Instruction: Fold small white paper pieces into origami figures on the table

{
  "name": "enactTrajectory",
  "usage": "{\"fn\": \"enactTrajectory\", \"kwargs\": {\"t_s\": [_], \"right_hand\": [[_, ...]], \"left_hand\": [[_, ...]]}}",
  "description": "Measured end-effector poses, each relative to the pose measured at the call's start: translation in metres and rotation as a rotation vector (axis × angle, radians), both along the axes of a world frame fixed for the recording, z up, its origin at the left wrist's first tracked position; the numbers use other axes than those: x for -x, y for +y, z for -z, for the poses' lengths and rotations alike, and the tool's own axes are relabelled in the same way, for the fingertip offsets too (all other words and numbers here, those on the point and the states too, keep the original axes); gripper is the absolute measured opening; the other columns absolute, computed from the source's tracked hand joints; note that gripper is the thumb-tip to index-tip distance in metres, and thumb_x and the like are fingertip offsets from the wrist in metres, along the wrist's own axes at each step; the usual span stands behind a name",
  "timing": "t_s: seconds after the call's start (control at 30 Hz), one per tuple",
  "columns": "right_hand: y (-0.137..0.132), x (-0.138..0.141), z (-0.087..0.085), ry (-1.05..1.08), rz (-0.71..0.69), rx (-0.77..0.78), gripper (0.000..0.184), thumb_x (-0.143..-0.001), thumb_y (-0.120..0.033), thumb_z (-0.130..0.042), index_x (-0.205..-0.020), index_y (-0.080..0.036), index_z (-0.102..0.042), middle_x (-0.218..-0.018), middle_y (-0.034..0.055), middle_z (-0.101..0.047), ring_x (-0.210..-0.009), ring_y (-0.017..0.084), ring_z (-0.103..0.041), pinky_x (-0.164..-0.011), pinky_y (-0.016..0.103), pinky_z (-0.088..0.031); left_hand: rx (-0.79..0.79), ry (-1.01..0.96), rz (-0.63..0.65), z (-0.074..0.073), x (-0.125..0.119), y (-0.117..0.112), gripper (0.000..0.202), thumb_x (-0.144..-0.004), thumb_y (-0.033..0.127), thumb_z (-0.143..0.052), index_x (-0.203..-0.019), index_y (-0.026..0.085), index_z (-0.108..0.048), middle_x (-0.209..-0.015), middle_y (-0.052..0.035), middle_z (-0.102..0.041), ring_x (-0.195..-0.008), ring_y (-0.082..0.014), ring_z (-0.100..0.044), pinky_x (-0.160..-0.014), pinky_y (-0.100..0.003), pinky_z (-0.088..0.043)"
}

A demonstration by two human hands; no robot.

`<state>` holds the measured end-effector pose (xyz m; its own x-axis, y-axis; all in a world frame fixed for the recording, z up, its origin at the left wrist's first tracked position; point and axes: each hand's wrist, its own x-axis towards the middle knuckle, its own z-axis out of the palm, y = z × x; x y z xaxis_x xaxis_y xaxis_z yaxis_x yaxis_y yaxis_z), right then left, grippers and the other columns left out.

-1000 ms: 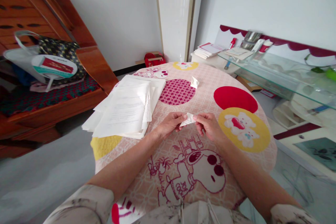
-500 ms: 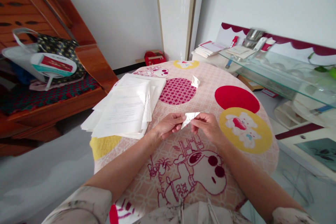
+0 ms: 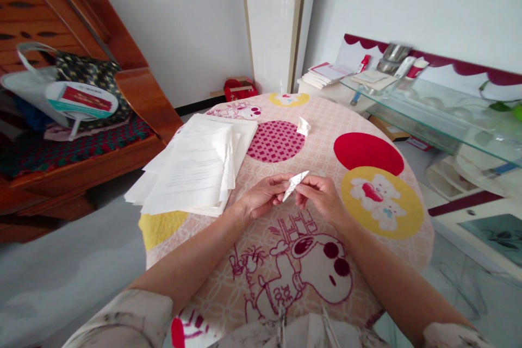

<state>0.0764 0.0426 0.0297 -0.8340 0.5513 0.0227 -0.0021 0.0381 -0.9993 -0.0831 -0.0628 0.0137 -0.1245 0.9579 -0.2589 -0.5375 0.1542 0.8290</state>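
Both my hands meet above the middle of a round table (image 3: 228,283) covered with a pink cartoon-print cloth. Between them is a small folded white paper piece (image 3: 296,185), narrow and tilted up to the right. My left hand (image 3: 263,197) pinches its lower left end with the fingers closed. My right hand (image 3: 320,196) pinches its right side, fingers curled in. A second small folded paper piece (image 3: 302,126) lies on the cloth farther away, apart from both hands.
A stack of white paper sheets (image 3: 196,166) covers the table's left part. A wooden bench (image 3: 81,141) with a bag stands to the left. A glass shelf (image 3: 440,114) with bottles and books runs along the right. A white cabinet (image 3: 273,22) stands behind.
The folded paper has been turned between my fingers, from lying flatter to a narrow strip tilted upward to the right. Both hands stayed in nearly the same place.
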Motion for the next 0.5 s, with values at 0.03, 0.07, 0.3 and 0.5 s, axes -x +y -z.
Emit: {"fn": "enactTrajectory", "kwargs": {"t_s": [0.03,0.07,0.3,0.5], "right_hand": [[-0.0006,0.0002,-0.0008,0.004,-0.001,0.0,0.029,-0.084,-0.047,-0.071,-0.074,-0.019,-0.071,-0.063,0.0013,-0.067,-0.053,0.013,-0.061,-0.05,0.025,-0.051],[-0.0012,0.0003,-0.0015,0.009,-0.002,-0.001,0.03,-0.084,-0.046,-0.071,-0.074,-0.019,-0.07,-0.063,0.0013,-0.067,-0.053,0.013,-0.061,-0.051,0.025,-0.051],[-0.0014,-0.0016,0.001,0.013,0.005,0.021,0.027,-0.084,-0.045,-0.07,-0.077,-0.018,-0.069,-0.066,0.002,-0.069,-0.054,0.013,-0.062,-0.051,0.026,-0.052],[-0.0005,-0.0012,0.0037,0.021,0.007,0.009,0.026,-0.085,-0.042,-0.069,-0.074,-0.018,-0.067,-0.067,0.0019,-0.069,-0.055,0.013,-0.063,-0.051,0.025,-0.052]], "left_hand": [[0.002,-0.027,0.007,-0.0001,-0.0003,0.0002,0.057,-0.066,0.036,-0.096,-0.114,0.012,-0.075,-0.063,0.0054,-0.056,-0.048,-0.002,-0.038,-0.044,-0.015,-0.023],[0.005,-0.051,0.011,-0.0002,-0.0006,0.0003,0.057,-0.065,0.034,-0.097,-0.113,0.012,-0.076,-0.063,0.0054,-0.056,-0.048,-0.0017,-0.037,-0.044,-0.015,-0.022],[-0.003,-0.04,-0.093,0.0,-0.0026,-0.0014,0.056,-0.065,0.034,-0.097,-0.112,0.013,-0.076,-0.064,0.0041,-0.059,-0.053,-0.0044,-0.047,-0.049,-0.016,-0.033],[-0.043,0.012,-0.16,0.0014,-0.0027,-0.0004,0.052,-0.063,0.034,-0.097,-0.106,0.012,-0.077,-0.067,0.0033,-0.063,-0.055,-0.0057,-0.053,-0.053,-0.018,-0.042]]}}
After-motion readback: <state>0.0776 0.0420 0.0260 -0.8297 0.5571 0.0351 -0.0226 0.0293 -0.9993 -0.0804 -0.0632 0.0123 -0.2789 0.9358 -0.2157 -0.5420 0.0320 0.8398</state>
